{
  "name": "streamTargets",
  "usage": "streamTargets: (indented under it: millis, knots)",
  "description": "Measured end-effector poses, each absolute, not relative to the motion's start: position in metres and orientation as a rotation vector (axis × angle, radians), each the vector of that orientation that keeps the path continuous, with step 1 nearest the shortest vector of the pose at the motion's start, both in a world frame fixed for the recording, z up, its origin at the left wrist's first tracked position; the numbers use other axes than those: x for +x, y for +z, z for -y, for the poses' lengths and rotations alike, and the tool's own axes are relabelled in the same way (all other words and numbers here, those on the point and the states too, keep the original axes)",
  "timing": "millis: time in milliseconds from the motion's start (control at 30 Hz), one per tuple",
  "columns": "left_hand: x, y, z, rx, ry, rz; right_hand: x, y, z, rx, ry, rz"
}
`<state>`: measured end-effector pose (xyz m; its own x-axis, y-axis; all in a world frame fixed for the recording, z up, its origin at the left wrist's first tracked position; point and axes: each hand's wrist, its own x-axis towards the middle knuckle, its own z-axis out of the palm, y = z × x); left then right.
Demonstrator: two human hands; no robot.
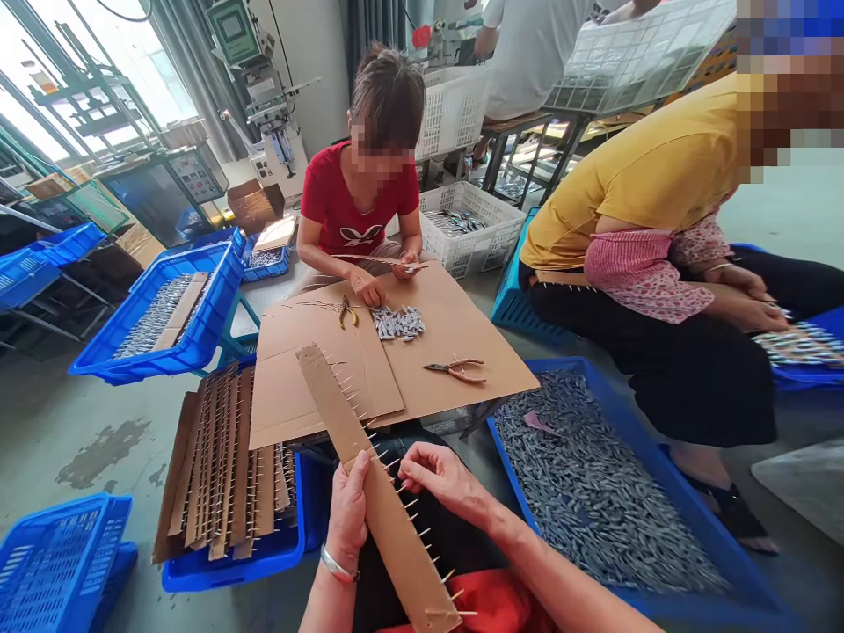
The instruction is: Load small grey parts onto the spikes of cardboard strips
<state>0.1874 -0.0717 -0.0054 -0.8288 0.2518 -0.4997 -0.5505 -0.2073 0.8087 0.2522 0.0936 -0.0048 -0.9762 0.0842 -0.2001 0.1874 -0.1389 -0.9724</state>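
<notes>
My left hand (349, 501) grips a long brown cardboard strip (373, 479) near its middle, thumb on top. The strip slants from the table edge down toward my lap. Thin pale sticks (422, 531) poke out along its right edge. My right hand (445, 482) is closed in a pinch at that edge, its fingertips on one thin stick, part of which they hide. Beyond the strip stands a cardboard-covered table (475, 325), with a heap of small silvery pieces (399, 323), pliers with orange handles (454, 369) and pliers with yellow handles (348, 312).
A co-worker in red (361, 189) sits across the table; another in yellow (633, 189) sits at right. A blue tray (511, 470) full of small grey pieces lies at lower right. Several stick-lined cardboard strips (221, 457) rest over a blue crate (230, 571) at left.
</notes>
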Motion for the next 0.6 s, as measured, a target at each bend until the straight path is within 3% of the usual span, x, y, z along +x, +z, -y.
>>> streamTargets:
  millis: [233,600]
  knots:
    - [0.190,-0.008,0.069,-0.305,2.141,-1.567,0.250,-0.001,-0.083,0.361,-1.963,-2.333]
    - [0.193,-0.013,0.067,-0.250,2.167,-1.556,0.252,-0.001,-0.075,0.306,-1.854,-2.508]
